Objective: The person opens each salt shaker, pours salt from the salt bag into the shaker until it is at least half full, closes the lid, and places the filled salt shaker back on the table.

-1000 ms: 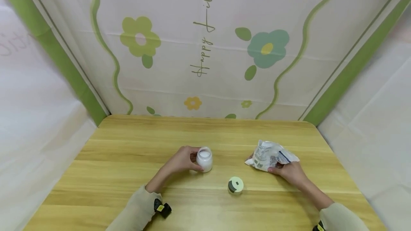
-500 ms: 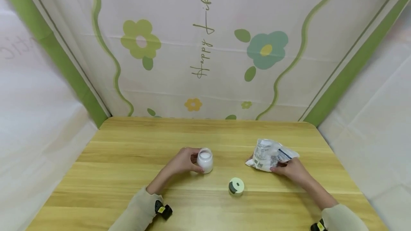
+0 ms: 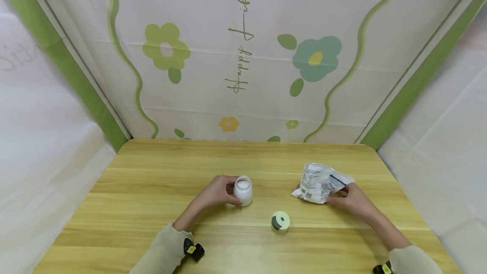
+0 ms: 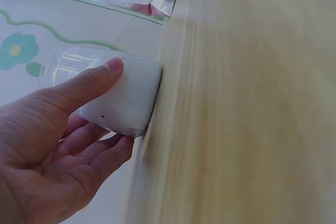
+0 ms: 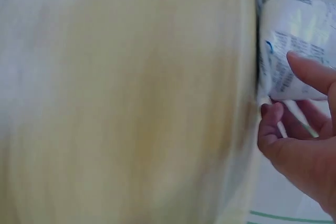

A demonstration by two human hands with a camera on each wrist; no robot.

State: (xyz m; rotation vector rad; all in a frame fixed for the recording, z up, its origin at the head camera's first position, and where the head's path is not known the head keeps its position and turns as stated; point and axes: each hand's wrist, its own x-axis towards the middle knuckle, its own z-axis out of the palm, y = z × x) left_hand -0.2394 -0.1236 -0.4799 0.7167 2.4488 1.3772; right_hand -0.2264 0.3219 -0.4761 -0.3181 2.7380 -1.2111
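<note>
My left hand [image 3: 218, 191] holds a small clear jar [image 3: 243, 195] by its side, thumb in front and fingers behind. The jar stands upright and lidless with white contents inside; in the left wrist view its base meets the wooden table. To the right, my right hand [image 3: 351, 202] is round the lower right of a white printed packet [image 3: 313, 185]. Its thumb lies over the packet's front in the right wrist view, and part of the fingers is hidden behind it. A round pale green lid [image 3: 280, 220] with a dark patch lies between the hands, nearer me.
The wooden table [image 3: 171, 160] has a rounded far edge against a white flowered cloth [image 3: 262, 96]. White cloth walls with green borders rise at both sides. Each wrist wears a black camera [image 3: 194, 250].
My right hand has slid slightly to the right along the packet, whose upper part stands a little higher. My left hand and the jar have hardly moved.
</note>
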